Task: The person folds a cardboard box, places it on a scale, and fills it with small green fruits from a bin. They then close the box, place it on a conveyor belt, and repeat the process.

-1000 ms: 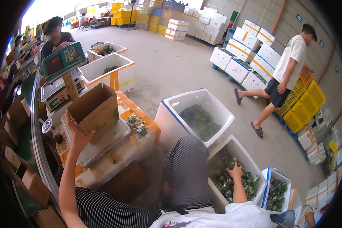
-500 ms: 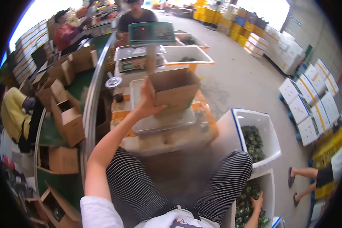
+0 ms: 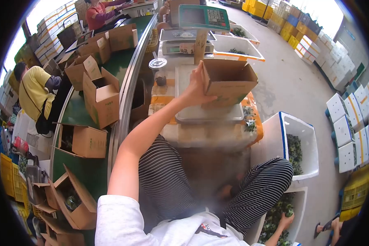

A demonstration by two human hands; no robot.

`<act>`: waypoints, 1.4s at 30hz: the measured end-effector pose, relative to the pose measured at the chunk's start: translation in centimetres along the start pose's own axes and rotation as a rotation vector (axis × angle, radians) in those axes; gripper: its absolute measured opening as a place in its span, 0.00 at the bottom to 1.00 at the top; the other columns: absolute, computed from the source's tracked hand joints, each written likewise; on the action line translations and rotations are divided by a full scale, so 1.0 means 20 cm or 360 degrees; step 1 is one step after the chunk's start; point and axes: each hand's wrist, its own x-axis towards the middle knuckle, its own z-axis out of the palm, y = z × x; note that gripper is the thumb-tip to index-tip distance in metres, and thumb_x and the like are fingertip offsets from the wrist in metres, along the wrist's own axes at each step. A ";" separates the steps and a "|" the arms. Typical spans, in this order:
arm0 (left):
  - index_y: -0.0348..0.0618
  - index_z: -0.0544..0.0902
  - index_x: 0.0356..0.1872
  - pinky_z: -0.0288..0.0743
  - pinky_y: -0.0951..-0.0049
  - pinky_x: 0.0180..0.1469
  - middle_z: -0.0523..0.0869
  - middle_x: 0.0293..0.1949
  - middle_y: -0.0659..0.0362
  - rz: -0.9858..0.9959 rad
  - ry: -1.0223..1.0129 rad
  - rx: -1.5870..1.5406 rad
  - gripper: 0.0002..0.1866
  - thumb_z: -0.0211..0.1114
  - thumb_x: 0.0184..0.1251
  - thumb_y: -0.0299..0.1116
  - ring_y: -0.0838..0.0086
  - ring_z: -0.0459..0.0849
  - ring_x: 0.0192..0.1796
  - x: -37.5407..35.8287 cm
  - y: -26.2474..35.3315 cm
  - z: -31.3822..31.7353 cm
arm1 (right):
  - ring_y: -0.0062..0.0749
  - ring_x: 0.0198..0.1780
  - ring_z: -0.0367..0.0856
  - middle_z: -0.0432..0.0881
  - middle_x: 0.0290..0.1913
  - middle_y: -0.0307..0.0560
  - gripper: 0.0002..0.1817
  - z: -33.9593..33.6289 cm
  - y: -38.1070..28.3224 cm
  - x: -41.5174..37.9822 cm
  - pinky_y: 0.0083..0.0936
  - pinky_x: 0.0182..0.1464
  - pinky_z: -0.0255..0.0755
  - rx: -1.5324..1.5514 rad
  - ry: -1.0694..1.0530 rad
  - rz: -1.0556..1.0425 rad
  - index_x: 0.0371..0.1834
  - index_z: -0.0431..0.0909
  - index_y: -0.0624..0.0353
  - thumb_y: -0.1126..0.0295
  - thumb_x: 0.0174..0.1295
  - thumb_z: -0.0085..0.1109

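An open-topped cardboard box (image 3: pixel 229 93) sits tilted on the pale tray of a scale (image 3: pixel 238 114) in front of me. My left hand (image 3: pixel 197 89) grips its left side, thumb on the front and fingers around the edge. Low on the right, my right hand (image 3: pixel 286 222) is inside a white foam box (image 3: pixel 300 205) beside my knee. Its fingers curl around a small clump of dark green produce (image 3: pixel 289 210), whose exact kind I cannot make out. More of the same produce (image 3: pixel 270 223) lies loose under that hand.
A green conveyor belt (image 3: pixel 80 110) with several open cardboard boxes (image 3: pixel 92 141) runs along my left. A lidded drink cup (image 3: pixel 159 70) stands beside the tray. Ahead is a green scale display (image 3: pixel 205 17); another foam box (image 3: pixel 311 139) holds produce. Other people work at left and ahead.
My view has swung left, so the scene sits further right. My right hand has closed around a green clump lifted slightly from the pile. My left hand still holds the cardboard box.
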 end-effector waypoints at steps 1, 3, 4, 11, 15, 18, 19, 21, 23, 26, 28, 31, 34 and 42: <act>0.32 0.29 0.73 0.46 0.54 0.74 0.48 0.70 0.38 -0.0003 0.0011 -0.0004 0.72 0.82 0.42 0.42 0.46 0.51 0.72 0.00 0.00 0.01 | 0.53 0.58 0.76 0.79 0.56 0.55 0.36 0.00 0.02 0.02 0.44 0.60 0.70 0.0065 0.0079 -0.0027 0.60 0.72 0.59 0.68 0.44 0.75; 0.33 0.29 0.73 0.47 0.53 0.73 0.50 0.68 0.38 0.0040 0.0056 0.0001 0.72 0.82 0.41 0.41 0.46 0.53 0.71 0.00 -0.01 0.01 | 0.51 0.58 0.77 0.79 0.56 0.56 0.34 0.03 0.02 0.19 0.42 0.60 0.70 0.0271 0.0483 -0.0472 0.60 0.72 0.62 0.70 0.47 0.74; 0.34 0.30 0.73 0.48 0.52 0.73 0.52 0.67 0.37 0.0083 0.0069 0.0002 0.72 0.83 0.40 0.41 0.44 0.54 0.69 0.00 -0.02 0.01 | 0.50 0.57 0.78 0.79 0.56 0.56 0.33 0.03 0.04 0.24 0.41 0.61 0.70 0.0360 0.0670 -0.0678 0.60 0.72 0.63 0.71 0.48 0.73; 0.41 0.24 0.73 0.48 0.57 0.74 0.50 0.72 0.43 0.0097 -0.0140 -0.0057 0.75 0.84 0.41 0.40 0.55 0.51 0.74 0.01 -0.06 0.00 | 0.38 0.50 0.81 0.80 0.53 0.50 0.30 -0.59 -1.64 0.18 0.29 0.55 0.73 0.0970 0.0551 -0.1664 0.60 0.71 0.64 0.77 0.49 0.65; 0.39 0.21 0.71 0.49 0.58 0.75 0.46 0.72 0.41 0.0142 -0.0167 0.0102 0.76 0.83 0.42 0.42 0.54 0.53 0.74 -0.01 -0.01 -0.03 | 0.25 0.44 0.81 0.84 0.48 0.45 0.33 -0.71 -2.58 -0.11 0.25 0.53 0.76 0.1578 -0.0511 -0.2410 0.59 0.77 0.56 0.72 0.44 0.74; 0.38 0.21 0.71 0.51 0.57 0.74 0.45 0.72 0.41 0.0120 -0.0171 0.0124 0.76 0.83 0.43 0.43 0.53 0.54 0.73 -0.05 -0.01 -0.04 | 0.30 0.43 0.82 0.84 0.50 0.45 0.25 -0.69 -3.09 -0.32 0.26 0.50 0.76 0.0808 -0.1147 -0.2667 0.53 0.79 0.57 0.64 0.50 0.72; 0.37 0.21 0.71 0.52 0.57 0.74 0.46 0.72 0.40 0.0111 -0.0182 0.0118 0.76 0.83 0.43 0.43 0.53 0.55 0.73 -0.05 -0.01 -0.04 | 0.32 0.44 0.83 0.84 0.49 0.45 0.26 -0.67 -3.21 -0.39 0.28 0.51 0.76 0.0509 -0.1254 -0.2717 0.52 0.80 0.56 0.58 0.49 0.72; 0.37 0.24 0.72 0.52 0.56 0.74 0.49 0.70 0.39 0.0088 -0.0149 0.0032 0.75 0.84 0.40 0.42 0.49 0.55 0.72 -0.04 -0.03 -0.05 | 0.35 0.45 0.84 0.85 0.47 0.46 0.29 -0.59 -3.35 -0.49 0.31 0.52 0.76 0.0157 -0.1210 -0.2786 0.51 0.81 0.55 0.49 0.48 0.70; 0.36 0.27 0.73 0.51 0.56 0.74 0.51 0.69 0.39 -0.0025 -0.0160 -0.0092 0.75 0.84 0.37 0.41 0.47 0.55 0.72 -0.05 -0.05 -0.05 | 0.39 0.46 0.84 0.85 0.46 0.47 0.32 -0.50 -3.42 -0.56 0.35 0.52 0.75 0.0050 -0.0935 -0.2834 0.50 0.82 0.54 0.43 0.47 0.69; 0.40 0.21 0.72 0.58 0.59 0.71 0.52 0.71 0.42 0.0028 -0.0176 0.0059 0.75 0.82 0.44 0.40 0.56 0.58 0.71 -0.04 -0.06 -0.06 | 0.42 0.47 0.84 0.85 0.48 0.46 0.36 -0.53 -3.47 -0.57 0.37 0.52 0.75 0.0011 -0.0738 -0.2878 0.50 0.82 0.53 0.37 0.45 0.68; 0.41 0.22 0.72 0.60 0.59 0.70 0.55 0.69 0.44 0.0044 -0.0140 -0.0035 0.74 0.83 0.43 0.37 0.57 0.59 0.70 -0.04 -0.08 -0.06 | 0.42 0.46 0.84 0.85 0.48 0.46 0.25 -0.68 -3.35 -0.57 0.34 0.51 0.76 0.0464 -0.0484 -0.2779 0.50 0.82 0.51 0.46 0.58 0.61; 0.44 0.25 0.74 0.67 0.59 0.65 0.59 0.66 0.47 0.0075 -0.0067 -0.0074 0.72 0.82 0.44 0.32 0.60 0.62 0.68 -0.03 -0.09 -0.04 | 0.38 0.47 0.84 0.86 0.46 0.46 0.16 -0.71 -3.12 -0.35 0.30 0.52 0.75 0.1227 0.0025 -0.2651 0.51 0.81 0.52 0.57 0.69 0.52; 0.46 0.26 0.74 0.70 0.60 0.63 0.62 0.65 0.48 0.0066 -0.0087 -0.0053 0.71 0.82 0.45 0.32 0.62 0.65 0.67 -0.01 -0.09 -0.05 | 0.28 0.53 0.82 0.84 0.48 0.44 0.14 -0.85 -2.44 -0.15 0.24 0.58 0.71 0.1178 0.0189 -0.2221 0.55 0.78 0.55 0.66 0.72 0.48; 0.45 0.29 0.74 0.62 0.57 0.67 0.61 0.63 0.47 -0.0143 -0.0098 -0.0112 0.72 0.84 0.42 0.37 0.60 0.63 0.67 -0.02 -0.15 -0.04 | 0.78 0.73 0.44 0.29 0.73 0.83 0.51 -0.30 0.22 -0.06 0.53 0.73 0.49 -0.0717 -0.0650 0.0402 0.79 0.28 0.31 0.31 0.60 0.47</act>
